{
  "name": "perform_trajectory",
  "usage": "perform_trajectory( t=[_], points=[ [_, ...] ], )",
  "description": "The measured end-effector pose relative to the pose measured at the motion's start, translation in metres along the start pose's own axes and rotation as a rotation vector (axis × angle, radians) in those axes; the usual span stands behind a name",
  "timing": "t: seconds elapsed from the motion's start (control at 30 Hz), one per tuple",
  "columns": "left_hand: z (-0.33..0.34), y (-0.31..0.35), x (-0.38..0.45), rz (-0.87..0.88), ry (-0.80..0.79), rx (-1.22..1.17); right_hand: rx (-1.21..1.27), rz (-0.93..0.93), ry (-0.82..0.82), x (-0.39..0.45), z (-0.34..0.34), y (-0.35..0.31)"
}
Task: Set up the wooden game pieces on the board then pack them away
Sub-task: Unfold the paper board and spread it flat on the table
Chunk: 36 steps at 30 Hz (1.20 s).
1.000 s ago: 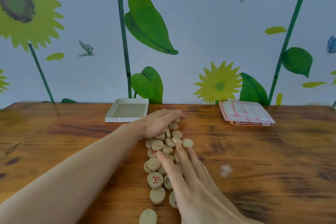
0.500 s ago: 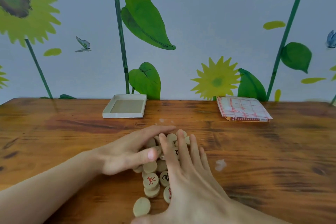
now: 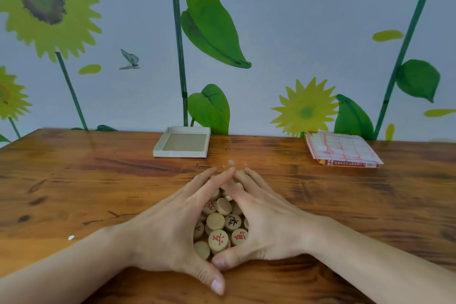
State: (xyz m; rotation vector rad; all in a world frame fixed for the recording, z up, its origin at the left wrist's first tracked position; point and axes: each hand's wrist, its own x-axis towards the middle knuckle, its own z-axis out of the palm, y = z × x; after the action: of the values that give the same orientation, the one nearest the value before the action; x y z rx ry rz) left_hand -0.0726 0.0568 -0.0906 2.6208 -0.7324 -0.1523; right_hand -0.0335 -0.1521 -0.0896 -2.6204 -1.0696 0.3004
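We see the left hand (image 3: 170,227) and right hand (image 3: 266,224) meeting fingertip to fingertip, straight fingers corralling the wooden pieces (image 3: 219,227) at lower centre of the worktop (image 3: 98,180).

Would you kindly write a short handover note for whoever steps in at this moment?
Left hand and right hand: both flat on the table, fingers straight, fingertips and thumbs meeting, corralling the wooden pieces into one heap.
Open box tray lies at the far edge, empty; folded paper board rests on a box far right.
Done: pieces gathered.
Left: from this frame alone I cannot tell whether setup or packing away comes next.
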Motion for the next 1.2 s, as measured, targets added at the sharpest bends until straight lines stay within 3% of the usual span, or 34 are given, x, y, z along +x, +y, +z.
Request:
perform_trajectory(
  t=[0.3, 0.8, 1.2],
  points=[
    [-0.004, -0.028, -0.017, 0.025, 0.099, 0.039, 0.025, -0.088, 0.072, 0.034, 0.019, -0.005],
    [-0.039, -0.095, -0.058, -0.136, 0.196, 0.015, 0.015, -0.179, 0.127, 0.119, 0.033, -0.055],
    [-0.052, -0.073, -0.036, -0.071, 0.247, 0.077, 0.084, -0.234, 0.335, 0.106, 0.017, -0.045]
  ],
)
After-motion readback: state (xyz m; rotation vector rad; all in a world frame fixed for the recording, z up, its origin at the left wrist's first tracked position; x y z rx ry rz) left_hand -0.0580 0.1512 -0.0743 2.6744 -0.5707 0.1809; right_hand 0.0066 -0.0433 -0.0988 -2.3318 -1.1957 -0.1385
